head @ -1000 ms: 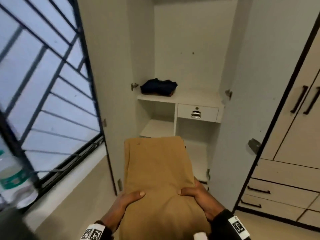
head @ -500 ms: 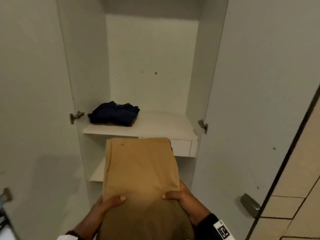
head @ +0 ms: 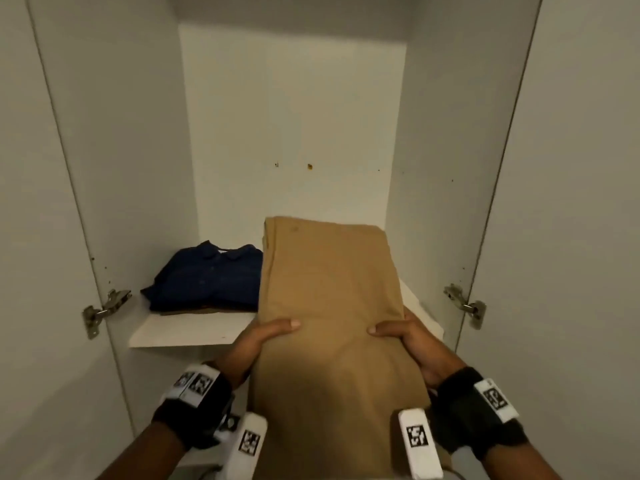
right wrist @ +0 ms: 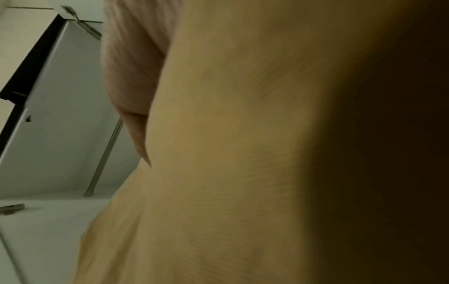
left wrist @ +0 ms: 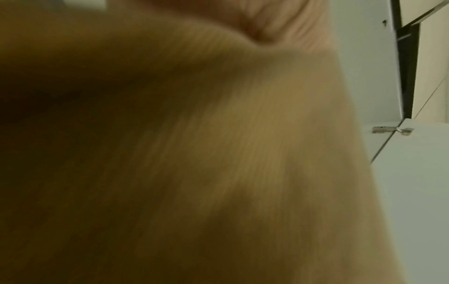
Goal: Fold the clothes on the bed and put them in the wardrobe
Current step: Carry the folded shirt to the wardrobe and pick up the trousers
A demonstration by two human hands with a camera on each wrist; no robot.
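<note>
Closer now, tan trousers (head: 332, 306) reach over shelf (head: 194, 332). Left hand (head: 258, 341), right hand (head: 410, 341) clamp its sides, thumbs on top; soft, floppy, support underneath.

White shelf (head: 194, 330); folded navy shirt (head: 207, 277) on it

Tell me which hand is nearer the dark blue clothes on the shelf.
Left. The left hand grips the tan garment just below the dark blue clothes; the right hand grips its far side.

Both arms reach forward, black wrist bands on. Left hand (head: 258, 341) and right hand (head: 412, 344) grip inward, thumbs on top.
</note>
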